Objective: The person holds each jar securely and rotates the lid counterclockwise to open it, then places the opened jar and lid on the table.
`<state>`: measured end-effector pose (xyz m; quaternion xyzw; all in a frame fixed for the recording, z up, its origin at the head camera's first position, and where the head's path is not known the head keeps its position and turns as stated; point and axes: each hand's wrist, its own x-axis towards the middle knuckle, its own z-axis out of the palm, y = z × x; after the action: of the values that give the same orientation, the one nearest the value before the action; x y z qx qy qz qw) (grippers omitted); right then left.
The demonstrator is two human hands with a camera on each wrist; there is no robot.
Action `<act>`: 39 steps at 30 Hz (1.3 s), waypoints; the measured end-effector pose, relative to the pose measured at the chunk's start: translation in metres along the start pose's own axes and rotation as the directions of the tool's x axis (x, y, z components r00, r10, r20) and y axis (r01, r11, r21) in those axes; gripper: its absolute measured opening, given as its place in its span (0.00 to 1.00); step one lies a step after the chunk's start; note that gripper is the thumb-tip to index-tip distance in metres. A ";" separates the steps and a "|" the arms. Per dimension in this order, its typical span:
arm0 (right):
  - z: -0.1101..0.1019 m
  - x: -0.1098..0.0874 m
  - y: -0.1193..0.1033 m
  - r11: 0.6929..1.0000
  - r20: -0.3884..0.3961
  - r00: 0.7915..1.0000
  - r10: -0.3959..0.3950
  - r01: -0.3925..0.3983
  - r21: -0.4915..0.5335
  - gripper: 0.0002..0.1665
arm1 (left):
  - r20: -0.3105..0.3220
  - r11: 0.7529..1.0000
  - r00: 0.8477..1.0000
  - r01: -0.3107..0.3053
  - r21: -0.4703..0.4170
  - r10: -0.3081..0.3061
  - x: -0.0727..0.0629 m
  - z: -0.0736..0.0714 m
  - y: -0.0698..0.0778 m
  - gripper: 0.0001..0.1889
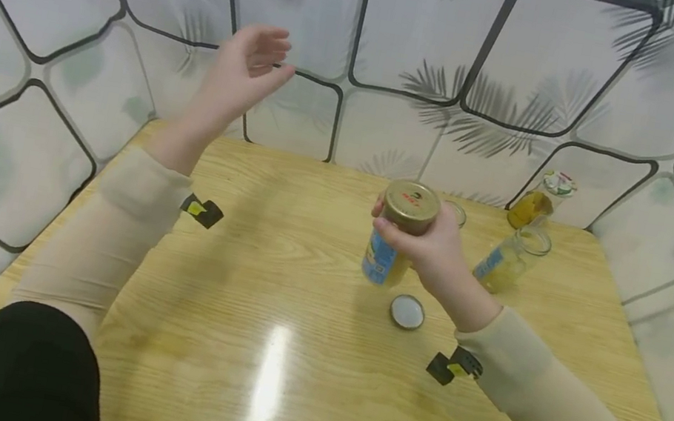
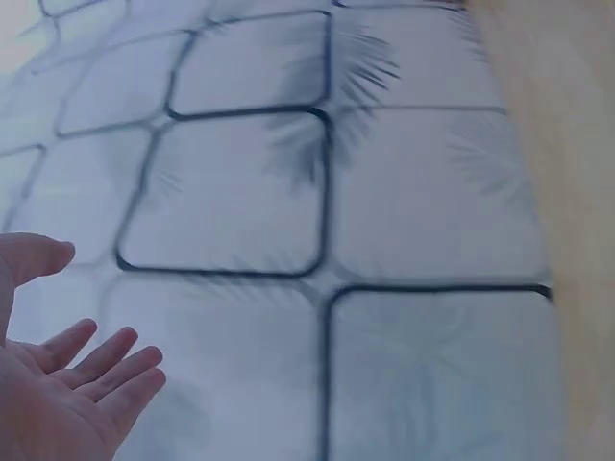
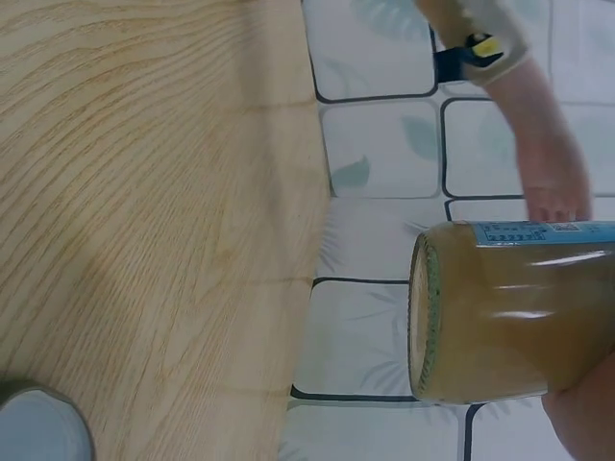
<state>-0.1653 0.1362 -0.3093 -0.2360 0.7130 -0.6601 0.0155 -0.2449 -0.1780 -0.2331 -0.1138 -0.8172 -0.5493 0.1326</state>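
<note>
My right hand point(image 1: 441, 251) grips a glass jar point(image 1: 380, 257) around its upper part, just below a gold lid point(image 1: 411, 205). The jar has a blue label and yellowish contents. In the right wrist view the held jar point(image 3: 509, 312) shows its base raised off the table, with part of my right hand point(image 3: 586, 413) at the edge. My left hand point(image 1: 253, 64) is held up at the far left, holding nothing. Its fingers are loosely bent and the thumb stands apart, as the left wrist view of the left hand point(image 2: 72, 394) shows.
A loose lid point(image 1: 407, 312) lies white side up on the wooden table point(image 1: 206, 338). To the right stand an open jar point(image 1: 509, 262) with a blue label and a jar point(image 1: 534, 206) with a patterned lid. A round rim point(image 1: 460, 214) is partly hidden behind my right hand.
</note>
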 end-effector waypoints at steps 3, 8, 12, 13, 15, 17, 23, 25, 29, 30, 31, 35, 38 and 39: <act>0.000 -0.001 0.001 1.000 -0.009 1.000 -0.001 0.001 -0.012 0.13 | -0.029 0.995 0.996 -0.087 -0.053 0.085 -0.004 0.002 0.024 0.27; -0.001 -0.001 0.001 0.999 -0.017 1.000 -0.025 0.024 -0.024 0.12 | 0.074 0.956 0.953 -0.294 0.003 0.293 -0.022 0.017 0.059 0.24; -0.003 0.000 0.001 0.999 -0.020 0.998 -0.054 0.053 -0.005 0.13 | 0.267 0.856 0.847 -0.503 0.120 0.460 -0.036 0.036 0.073 0.28; -0.003 0.000 0.001 0.998 -0.022 0.998 -0.059 0.059 0.004 0.14 | 0.320 0.824 0.813 -0.548 0.142 0.485 -0.039 0.041 0.075 0.29; -0.003 0.000 0.003 0.997 -0.025 0.997 -0.072 0.072 0.020 0.15 | 0.414 0.754 0.741 -0.634 0.172 0.528 -0.043 0.051 0.077 0.33; -0.003 0.000 0.004 0.996 -0.028 0.996 -0.080 0.082 0.045 0.17 | 0.500 0.684 0.669 -0.705 0.189 0.551 -0.046 0.061 0.077 0.37; -0.004 0.000 0.012 0.980 -0.020 0.987 -0.158 0.159 0.120 0.20 | 0.698 0.561 0.519 -0.803 0.201 0.493 -0.054 0.086 0.077 0.40; -0.003 -0.001 0.014 0.976 -0.029 0.986 -0.164 0.167 0.138 0.29 | 0.737 0.537 0.484 -0.821 0.197 0.471 -0.056 0.094 0.076 0.39; -0.002 -0.004 0.017 0.978 -0.064 0.990 -0.127 0.136 0.158 0.28 | 0.794 0.487 0.432 -0.850 0.200 0.428 -0.059 0.107 0.071 0.34; -0.001 -0.005 0.017 0.979 -0.067 0.990 -0.121 0.130 0.158 0.25 | 0.804 0.483 0.427 -0.851 0.203 0.413 -0.059 0.109 0.069 0.33; -0.001 -0.005 0.018 0.980 -0.067 0.991 -0.114 0.124 0.159 0.23 | 0.813 0.484 0.423 -0.851 0.205 0.399 -0.059 0.110 0.068 0.32; 0.000 -0.007 0.019 0.980 -0.045 0.992 -0.119 0.125 0.157 0.27 | 0.831 0.521 0.417 -0.833 0.188 0.367 -0.057 0.111 0.065 0.30; 0.000 -0.007 0.021 0.977 -0.022 0.992 -0.126 0.128 0.171 0.29 | 0.835 0.562 0.418 -0.810 0.166 0.357 -0.055 0.110 0.066 0.30; 0.000 -0.007 0.021 0.977 -0.019 0.992 -0.127 0.128 0.173 0.29 | 0.836 0.577 0.421 -0.801 0.160 0.352 -0.054 0.109 0.067 0.30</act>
<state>-0.1660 0.1388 -0.3315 -0.2765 0.6361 -0.7203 -0.0090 -0.1818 -0.0540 -0.2329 -0.5678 -0.8155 -0.1118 0.0122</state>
